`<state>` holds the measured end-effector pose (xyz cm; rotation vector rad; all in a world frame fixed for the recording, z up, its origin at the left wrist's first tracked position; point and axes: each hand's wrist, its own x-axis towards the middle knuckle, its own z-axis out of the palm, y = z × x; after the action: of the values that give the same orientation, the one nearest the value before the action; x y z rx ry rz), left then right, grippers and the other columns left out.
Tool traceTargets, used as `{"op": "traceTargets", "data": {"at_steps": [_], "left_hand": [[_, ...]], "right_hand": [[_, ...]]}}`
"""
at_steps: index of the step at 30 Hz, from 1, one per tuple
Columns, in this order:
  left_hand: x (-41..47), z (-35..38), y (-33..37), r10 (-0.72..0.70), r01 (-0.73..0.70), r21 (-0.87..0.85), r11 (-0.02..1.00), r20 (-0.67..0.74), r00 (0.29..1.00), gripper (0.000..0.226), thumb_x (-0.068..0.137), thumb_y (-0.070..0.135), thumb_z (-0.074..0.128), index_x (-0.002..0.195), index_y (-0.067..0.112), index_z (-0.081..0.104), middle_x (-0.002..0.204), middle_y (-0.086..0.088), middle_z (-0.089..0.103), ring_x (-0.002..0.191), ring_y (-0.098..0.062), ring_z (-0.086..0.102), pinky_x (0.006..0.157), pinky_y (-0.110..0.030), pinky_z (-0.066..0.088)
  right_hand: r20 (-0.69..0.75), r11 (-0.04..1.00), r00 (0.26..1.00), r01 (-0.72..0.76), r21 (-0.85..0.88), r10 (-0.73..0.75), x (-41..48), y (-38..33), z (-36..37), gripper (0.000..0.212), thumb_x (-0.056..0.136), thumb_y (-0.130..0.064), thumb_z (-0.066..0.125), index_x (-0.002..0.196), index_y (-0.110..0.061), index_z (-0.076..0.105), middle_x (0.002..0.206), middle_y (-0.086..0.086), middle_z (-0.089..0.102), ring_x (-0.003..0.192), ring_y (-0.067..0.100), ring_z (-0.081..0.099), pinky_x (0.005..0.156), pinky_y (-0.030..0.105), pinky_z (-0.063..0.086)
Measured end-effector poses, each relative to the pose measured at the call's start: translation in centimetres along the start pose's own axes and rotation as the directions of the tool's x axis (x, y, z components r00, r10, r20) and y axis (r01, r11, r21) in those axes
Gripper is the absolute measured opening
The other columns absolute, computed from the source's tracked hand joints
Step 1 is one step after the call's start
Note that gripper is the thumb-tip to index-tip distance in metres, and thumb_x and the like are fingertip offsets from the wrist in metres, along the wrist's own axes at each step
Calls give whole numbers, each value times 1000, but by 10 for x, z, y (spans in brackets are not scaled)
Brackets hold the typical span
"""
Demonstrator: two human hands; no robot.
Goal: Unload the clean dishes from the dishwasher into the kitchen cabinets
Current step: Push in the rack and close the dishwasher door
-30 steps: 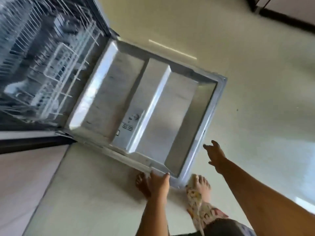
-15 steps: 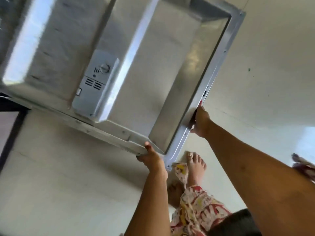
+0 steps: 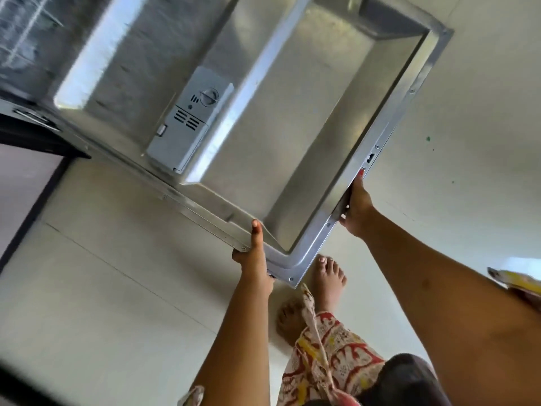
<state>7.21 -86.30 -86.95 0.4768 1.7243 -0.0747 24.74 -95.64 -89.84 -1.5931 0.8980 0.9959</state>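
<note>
1. Our left hand (image 3: 254, 260) grips the dishwasher door (image 3: 307, 118) at its side rim, thumb on top.
2. Our right hand (image 3: 357, 209) clasps the same door's end rim, up and right of the left hand.
3. The door's detergent dispenser (image 3: 187, 124) lies beyond our left hand.

Dishwasher door (image 3: 292, 127) across the front; open floor (image 3: 468, 127) rightward.
</note>
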Motion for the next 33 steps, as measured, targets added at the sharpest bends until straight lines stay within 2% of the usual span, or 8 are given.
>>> {"op": "traceTargets", "data": {"at_steps": [2,8,11,17,22,26,30,33], "left_hand": [[-24,-5,6,-7,7,-34,999,-3,1000,119,47,76,66,144,26,17,144,-11,35,129,-37,39,107,-60,32],[-105,-23,27,135,-143,-90,986,-87,987,80,76,58,63,136,14,33,133,-12,47,120,-34,46,106,-50,36],[-152,-37,31,201,-213,-95,972,-121,972,73,83,54,59,137,11,36,136,-13,47,122,-35,46,105,-46,37],[-223,-65,62,337,-364,-166,916,-168,926,69,85,52,57,135,5,44,135,-16,50,121,-34,49,104,-42,40],[-285,-78,95,474,-540,-236,808,-284,833,62,83,40,67,134,13,45,131,-10,53,118,-29,53,101,-38,44],[-320,-87,119,639,-729,-192,657,-370,674,71,75,35,76,134,18,42,133,-8,53,116,-27,56,99,-43,49],[-343,-91,146,835,-894,103,436,-416,359,90,65,67,65,136,16,43,137,-11,48,124,-29,48,104,-48,42],[-348,-98,169,909,-819,477,320,-397,124,97,61,86,42,132,21,49,138,-11,48,123,-32,43,101,-43,36]], "right_hand": [[2,1000,1000,10,-17,-10,-28,-12,-2,52,87,-70,35,102,-24,53,90,-5,61,98,22,57,108,43,39],[61,987,996,77,-144,-68,-121,-51,-8,54,91,-65,35,98,-15,54,124,17,60,119,35,54,106,45,36],[102,984,992,93,-154,-77,-174,-71,-5,51,92,-60,40,103,-12,54,118,16,62,114,34,57,103,44,39],[124,978,979,175,-118,-160,-272,-112,20,35,85,-52,59,77,-19,56,119,16,65,112,31,62,90,38,47],[146,957,964,245,-155,-223,-338,-140,47,50,80,-52,67,107,-13,51,110,7,64,92,22,58,84,33,45],[194,931,941,314,-188,-278,-375,-158,73,67,77,-48,73,126,-11,47,119,6,60,103,25,58,96,36,47],[260,880,897,416,-229,-356,-404,-173,99,70,75,-42,77,129,-11,44,118,6,57,108,26,57,94,35,48],[341,832,846,500,-239,-410,-420,-185,119,66,69,-35,82,122,-9,51,112,7,64,100,23,63,83,29,52]]}}
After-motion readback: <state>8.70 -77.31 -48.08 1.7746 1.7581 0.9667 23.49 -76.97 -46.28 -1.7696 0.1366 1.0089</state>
